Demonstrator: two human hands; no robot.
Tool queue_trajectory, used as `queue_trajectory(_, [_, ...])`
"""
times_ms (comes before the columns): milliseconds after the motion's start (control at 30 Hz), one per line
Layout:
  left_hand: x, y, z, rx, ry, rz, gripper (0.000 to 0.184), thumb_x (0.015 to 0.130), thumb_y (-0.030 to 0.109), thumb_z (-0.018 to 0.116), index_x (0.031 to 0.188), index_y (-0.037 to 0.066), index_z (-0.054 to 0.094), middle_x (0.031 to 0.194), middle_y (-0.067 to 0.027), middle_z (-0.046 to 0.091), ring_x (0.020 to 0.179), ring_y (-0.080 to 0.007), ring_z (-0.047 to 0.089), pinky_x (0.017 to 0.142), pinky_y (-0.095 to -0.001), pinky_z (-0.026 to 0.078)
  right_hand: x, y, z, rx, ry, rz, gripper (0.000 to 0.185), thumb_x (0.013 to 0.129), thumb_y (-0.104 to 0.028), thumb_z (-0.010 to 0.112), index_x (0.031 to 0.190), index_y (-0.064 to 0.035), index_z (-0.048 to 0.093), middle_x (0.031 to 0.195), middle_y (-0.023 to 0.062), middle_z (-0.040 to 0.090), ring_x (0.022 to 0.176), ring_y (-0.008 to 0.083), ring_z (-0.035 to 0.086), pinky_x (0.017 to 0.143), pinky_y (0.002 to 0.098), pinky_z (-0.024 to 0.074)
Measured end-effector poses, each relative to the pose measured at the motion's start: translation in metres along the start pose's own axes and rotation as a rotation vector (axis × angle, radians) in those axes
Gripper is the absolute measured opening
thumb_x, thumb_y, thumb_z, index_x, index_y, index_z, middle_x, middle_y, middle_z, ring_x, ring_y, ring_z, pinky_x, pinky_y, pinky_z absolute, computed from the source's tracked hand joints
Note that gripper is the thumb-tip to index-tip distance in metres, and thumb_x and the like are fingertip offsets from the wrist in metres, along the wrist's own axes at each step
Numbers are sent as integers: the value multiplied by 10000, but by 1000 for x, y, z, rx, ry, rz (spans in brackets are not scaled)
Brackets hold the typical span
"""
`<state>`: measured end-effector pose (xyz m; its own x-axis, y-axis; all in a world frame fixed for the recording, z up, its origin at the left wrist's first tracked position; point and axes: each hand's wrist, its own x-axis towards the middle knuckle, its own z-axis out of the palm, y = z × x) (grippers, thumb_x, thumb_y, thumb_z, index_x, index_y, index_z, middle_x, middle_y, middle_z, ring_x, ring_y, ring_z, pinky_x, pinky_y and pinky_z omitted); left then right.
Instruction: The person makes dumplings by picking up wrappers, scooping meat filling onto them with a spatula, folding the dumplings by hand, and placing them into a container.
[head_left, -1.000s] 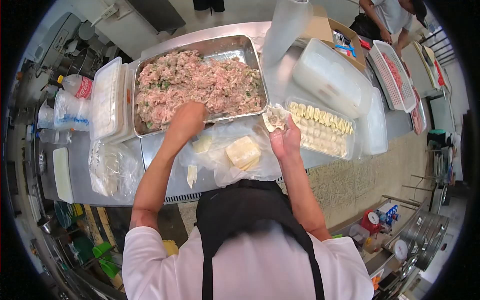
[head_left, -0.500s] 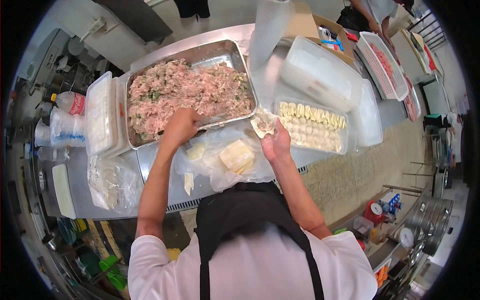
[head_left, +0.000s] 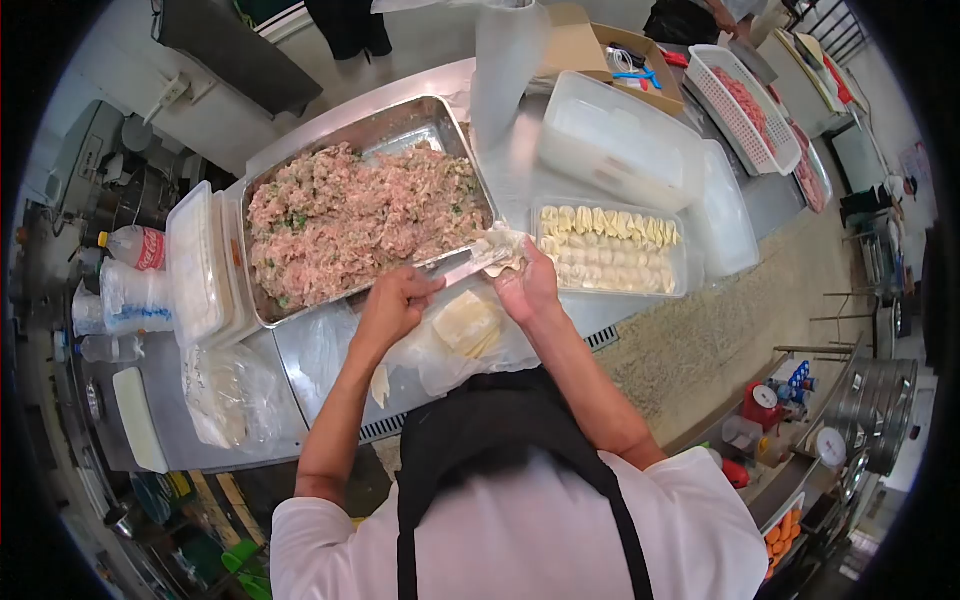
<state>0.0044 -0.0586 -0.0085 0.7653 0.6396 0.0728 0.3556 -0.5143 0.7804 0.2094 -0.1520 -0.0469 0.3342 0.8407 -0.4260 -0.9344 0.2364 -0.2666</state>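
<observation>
Left fingers [head_left: 424, 286] clasped a flat spatula [head_left: 466, 270] | right hand [head_left: 528, 289] held a wrapper [head_left: 513, 241] | it lay by the thumb [head_left: 540, 259], under the spatula's tip

Commercial kitchen: metal worktable [head_left: 312, 380], big tray [head_left: 402, 128] of minced meat [head_left: 350, 215], dial scale [head_left: 764, 398].

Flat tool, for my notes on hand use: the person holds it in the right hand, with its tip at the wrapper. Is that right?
Not quite: the head view shows the flat tool in the left hand. Its tip is at the wrapper, as you say.
</observation>
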Motion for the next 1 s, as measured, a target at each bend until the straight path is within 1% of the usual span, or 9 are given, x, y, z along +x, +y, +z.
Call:
queue_trajectory(200, [-17, 38, -10, 110, 120, -11, 229, 803, 11, 701, 1012, 72, 773, 753, -141, 617, 708, -315, 626, 645, -402, 484, 1, -6, -9, -27, 76, -125, 447, 1084, -278, 339, 1356, 55, 458, 1343, 201, 562, 1264, 320, 537, 1129, 477, 383])
queue_trajectory(333, [-12, 18, 18, 77, 142, 62, 297, 754, -51, 704, 1019, 64, 775, 763, -98, 632, 683, -231, 611, 623, -326, 476, 0, -5, 1, -124, -17, -103, 459, 1070, -274, 344, 1356, 69, 451, 1353, 193, 561, 1266, 317, 539, 1122, 458, 392])
queue_trajectory(400, [-8, 17, 15, 25, 91, 16, 292, 754, -50, 705, 1013, 63, 777, 753, -94, 627, 672, -221, 607, 614, -321, 471, 2, -17, -15, -156, -421, 44, 477, 1006, -238, 444, 1385, 51, 445, 1351, 180, 570, 1279, 294, 536, 1118, 414, 387])
queue_trajectory(433, [-8, 26, 4, 20, 96, -16, 296, 755, -50, 698, 1019, 58, 774, 769, -105, 643, 676, -235, 614, 615, -331, 474, -4, -19, -17, -158, -418, 41, 477, 1006, -238, 444, 1385, 51, 445, 1351, 180, 570, 1279, 294, 536, 1118, 414, 387])
queue_trajectory(500, [-12, 43, -16, 16, 107, -89, 304, 757, -50, 685, 1031, 48, 770, 800, -127, 674, 683, -264, 630, 618, -350, 481, -19, -17, -18, -530, -255, -98, 588, 857, -87, 603, 1413, 22, 446, 1274, 142, 618, 1179, 281, 603, 1032, 353, 448])
queue_trajectory(633, [-18, 48, -23, -32, 41, -38, 335, 757, -57, 678, 1063, 51, 763, 812, -132, 680, 710, -255, 635, 639, -351, 483, -25, -12, -6, -1253, -261, -421, 636, 777, -28, 694, 1380, -11, 495, 1171, 123, 663, 1083, 264, 658, 921, 338, 503])
queue_trajectory(733, [-20, 66, -30, 105, -165, -135, 326, 763, -55, 674, 1060, 47, 762, 796, -135, 667, 707, -245, 624, 650, -350, 477, -23, -9, 0, -1537, -355, -742, 417, 741, -36, 741, 1145, -11, 643, 934, 162, 702, 852, 274, 698, 788, 354, 530])
queue_trajectory(867, [-28, 74, -67, 0, 27, -88, 309, 769, -55, 692, 1062, 16, 757, 784, -102, 652, 704, -200, 575, 648, -319, 438, -16, -20, -15, -1647, -402, -845, 206, 812, -82, 729, 995, 0, 679, 853, 158, 707, 748, 304, 677, 726, 369, 528])
queue_trajectory(1000, [-36, 67, -86, -26, 255, -116, 297, 804, -32, 691, 1087, 36, 754, 757, -96, 635, 661, -147, 547, 603, -286, 418, -20, -73, -24, -1542, 67, -868, 328, 964, -261, 647, 798, 22, 668, 610, 155, 601, 574, 326, 599, 591, 379, 468])
